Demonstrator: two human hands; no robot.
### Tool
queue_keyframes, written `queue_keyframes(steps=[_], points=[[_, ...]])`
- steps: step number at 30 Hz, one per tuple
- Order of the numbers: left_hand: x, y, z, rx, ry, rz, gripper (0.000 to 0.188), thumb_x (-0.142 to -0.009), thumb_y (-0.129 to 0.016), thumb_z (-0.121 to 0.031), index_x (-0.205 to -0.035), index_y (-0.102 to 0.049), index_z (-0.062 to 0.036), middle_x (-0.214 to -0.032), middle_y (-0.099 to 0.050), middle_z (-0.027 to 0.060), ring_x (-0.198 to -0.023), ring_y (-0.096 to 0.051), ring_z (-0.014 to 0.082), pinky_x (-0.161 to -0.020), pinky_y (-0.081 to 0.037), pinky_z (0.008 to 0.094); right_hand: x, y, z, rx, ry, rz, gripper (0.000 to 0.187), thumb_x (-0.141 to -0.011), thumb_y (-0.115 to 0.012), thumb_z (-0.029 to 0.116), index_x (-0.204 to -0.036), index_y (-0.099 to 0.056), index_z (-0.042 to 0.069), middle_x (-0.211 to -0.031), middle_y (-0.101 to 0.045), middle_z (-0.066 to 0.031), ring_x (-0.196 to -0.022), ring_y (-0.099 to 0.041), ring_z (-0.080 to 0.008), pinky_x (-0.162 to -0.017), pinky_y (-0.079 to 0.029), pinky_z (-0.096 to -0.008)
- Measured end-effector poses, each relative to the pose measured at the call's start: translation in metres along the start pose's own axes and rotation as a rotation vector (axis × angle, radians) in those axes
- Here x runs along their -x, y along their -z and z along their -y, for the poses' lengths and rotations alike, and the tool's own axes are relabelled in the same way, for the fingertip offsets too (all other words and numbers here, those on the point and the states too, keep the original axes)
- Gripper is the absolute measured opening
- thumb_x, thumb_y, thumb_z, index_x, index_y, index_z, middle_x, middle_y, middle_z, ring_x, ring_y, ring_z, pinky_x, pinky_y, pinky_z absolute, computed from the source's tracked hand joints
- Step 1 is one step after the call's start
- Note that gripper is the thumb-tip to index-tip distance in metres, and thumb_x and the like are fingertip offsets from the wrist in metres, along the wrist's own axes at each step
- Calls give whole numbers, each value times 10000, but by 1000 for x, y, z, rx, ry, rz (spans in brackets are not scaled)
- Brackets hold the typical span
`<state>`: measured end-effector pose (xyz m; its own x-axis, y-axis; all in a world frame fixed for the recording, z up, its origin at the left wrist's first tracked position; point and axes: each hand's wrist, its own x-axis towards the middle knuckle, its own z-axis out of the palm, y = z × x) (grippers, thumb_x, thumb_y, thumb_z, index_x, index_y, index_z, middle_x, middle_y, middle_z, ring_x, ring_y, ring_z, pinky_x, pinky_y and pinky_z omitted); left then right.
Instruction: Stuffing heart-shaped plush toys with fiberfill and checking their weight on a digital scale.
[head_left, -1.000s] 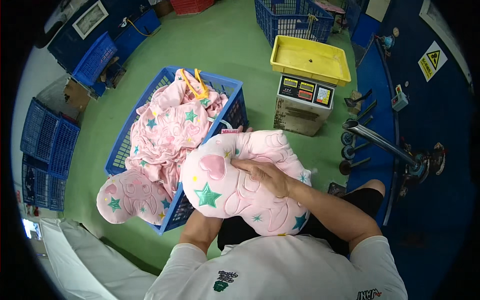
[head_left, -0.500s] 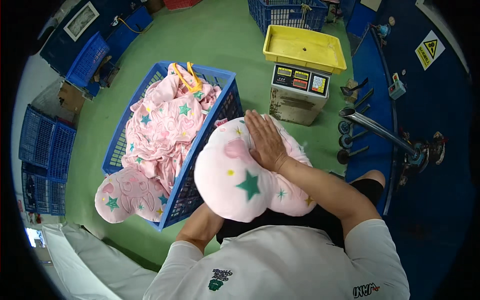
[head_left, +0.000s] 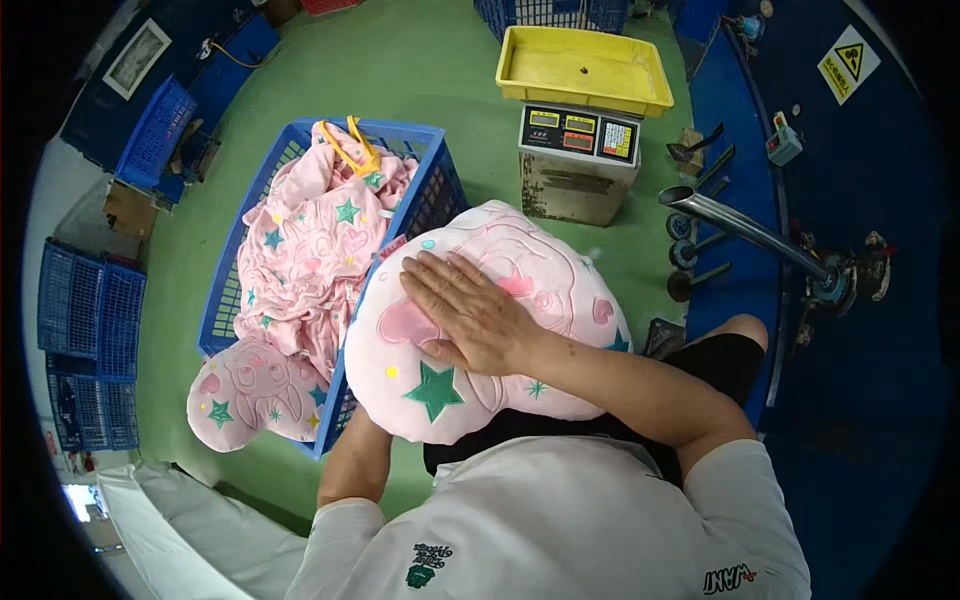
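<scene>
A plump pink cushion point(head_left: 590, 375) with embroidered stars, hearts and an animal face rests on my lap, against the side of a blue plastic basket point(head_left: 445, 170). My right hand point(head_left: 465, 310) lies flat on its upper face, fingers stretched out and thumb apart. My left forearm point(head_left: 352, 460) runs up behind the cushion's lower left edge, where that hand is hidden. Heaped in the basket are limp pink covers point(head_left: 310, 235) with the same stars, and a yellow strap point(head_left: 350, 150) lies on top. A second pink, star-patterned piece point(head_left: 235, 400) hangs over the basket's near left edge.
A scale point(head_left: 580, 165) with a yellow tray point(head_left: 585, 70) on top stands ahead. To my right a metal tube point(head_left: 745, 245) juts from a blue machine, beside several foot pedals point(head_left: 680, 255). Blue crates point(head_left: 95, 310) stand stacked at the left, near white fabric point(head_left: 190, 530).
The cushion has turned and tipped so that more of its embroidered face shows, shifting left. My right hand has moved down and left across it. The whole view has shifted slightly.
</scene>
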<state>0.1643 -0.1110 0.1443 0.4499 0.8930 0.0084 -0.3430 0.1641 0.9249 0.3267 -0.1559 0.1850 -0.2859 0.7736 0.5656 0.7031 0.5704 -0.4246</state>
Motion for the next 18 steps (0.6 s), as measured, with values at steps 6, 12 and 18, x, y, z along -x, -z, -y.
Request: queue_keyframes(steps=[6,12,18], points=[[-51,45,-106,-570,312,313,868,-940,-639,-532,-1518,-357,50,-1507,-448,264,-1348,-492,338,-1129,-397,375,1,-14,16,-26,-73,105,553,-953,-527,224,-1433,-438,-36,-1525,-425,-234,-1465,-348,-354,-1234,-214,-487],[-40,32,-54,-1109,291,260,871,-906,-722,-453,-1487,-368,91,-1479,-459,290,-1307,-526,340,-1133,-390,368,26,20,-39,239,-419,130,607,-975,-547,349,-1392,-446,-81,-1477,-457,-272,-1424,-396,-379,-1209,-266,-473],[-52,42,-39,-893,377,322,871,-838,-756,-519,-1420,-469,63,-1360,-574,231,-1201,-593,305,-1065,-445,379,62,50,-112,-363,-987,333,817,-990,-480,582,-1469,-410,-77,-1458,-507,-252,-1306,-528,-366,-1101,-403,-400]])
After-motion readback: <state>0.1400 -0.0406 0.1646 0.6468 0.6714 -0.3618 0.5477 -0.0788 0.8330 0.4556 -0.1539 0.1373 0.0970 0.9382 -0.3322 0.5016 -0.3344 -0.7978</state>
